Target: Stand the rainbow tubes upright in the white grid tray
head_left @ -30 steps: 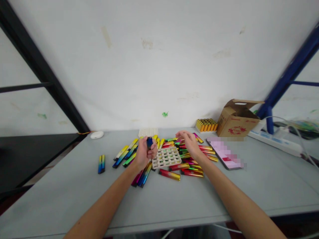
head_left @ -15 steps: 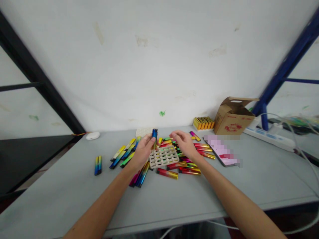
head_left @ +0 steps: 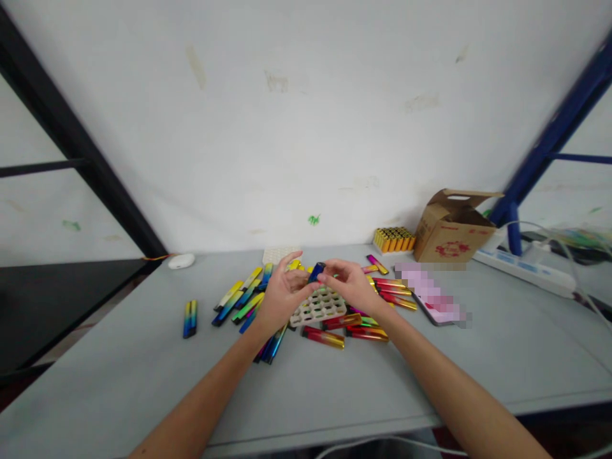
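Observation:
A blue lighter is tilted above the tray, pinched between the fingers and thumb of my right hand. My left hand is just left of it, fingers spread and apart, its thumb close to the lighter's lower end; whether it touches I cannot tell. Under both hands lies an off-white tray with round holes, partly covered by them. Red-and-gold lighters lie in front and to the right of the tray. Blue-and-yellow lighters are spread to its left, and several others are hidden behind my hands.
Two lighters lie apart at the left, near a white case. A second holed tray lies by the wall. At the right are a phone, a full tray of yellow lighters, a cardboard box and a power strip.
The blue lighter has passed from my left hand to my right and now tilts. My right hand has come in from the right, and my left fingers have spread. The view has shifted slightly.

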A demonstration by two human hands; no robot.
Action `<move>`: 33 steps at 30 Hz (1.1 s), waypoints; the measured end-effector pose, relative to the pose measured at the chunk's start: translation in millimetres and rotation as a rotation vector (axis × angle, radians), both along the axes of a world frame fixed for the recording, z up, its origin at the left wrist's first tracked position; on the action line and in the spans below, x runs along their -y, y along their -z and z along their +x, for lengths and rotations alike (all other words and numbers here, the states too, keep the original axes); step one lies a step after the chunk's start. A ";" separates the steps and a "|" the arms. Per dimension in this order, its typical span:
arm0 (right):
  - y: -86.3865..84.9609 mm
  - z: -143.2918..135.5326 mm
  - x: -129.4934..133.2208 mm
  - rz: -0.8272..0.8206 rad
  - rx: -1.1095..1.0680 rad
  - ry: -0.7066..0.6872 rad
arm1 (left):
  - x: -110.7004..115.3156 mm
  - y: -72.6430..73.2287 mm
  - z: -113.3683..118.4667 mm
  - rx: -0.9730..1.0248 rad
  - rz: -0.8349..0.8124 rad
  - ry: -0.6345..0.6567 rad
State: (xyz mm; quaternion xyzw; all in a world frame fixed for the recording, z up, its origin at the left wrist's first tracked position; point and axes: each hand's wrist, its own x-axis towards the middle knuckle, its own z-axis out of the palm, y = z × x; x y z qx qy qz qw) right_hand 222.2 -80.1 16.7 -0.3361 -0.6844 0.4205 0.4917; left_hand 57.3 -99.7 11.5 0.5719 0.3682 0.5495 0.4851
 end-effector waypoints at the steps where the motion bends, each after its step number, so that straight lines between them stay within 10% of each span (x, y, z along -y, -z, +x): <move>1: 0.5 0.9 -0.8 0.005 0.009 0.000 | -0.3 1.7 0.1 -0.028 0.014 -0.011; 7: 1.4 20.6 -13.1 0.170 0.117 0.207 | -5.3 9.5 -15.3 -0.626 0.287 -0.132; 11: 3.5 36.9 -22.2 0.193 0.225 0.231 | -3.9 5.4 -28.7 -1.075 0.432 0.011; 26: 12.0 35.2 -24.5 0.233 0.333 0.177 | -0.4 8.1 -28.3 -1.251 0.451 0.194; 33: 4.7 40.6 -20.3 0.301 0.455 0.154 | -4.2 11.4 -31.2 -1.335 0.506 0.062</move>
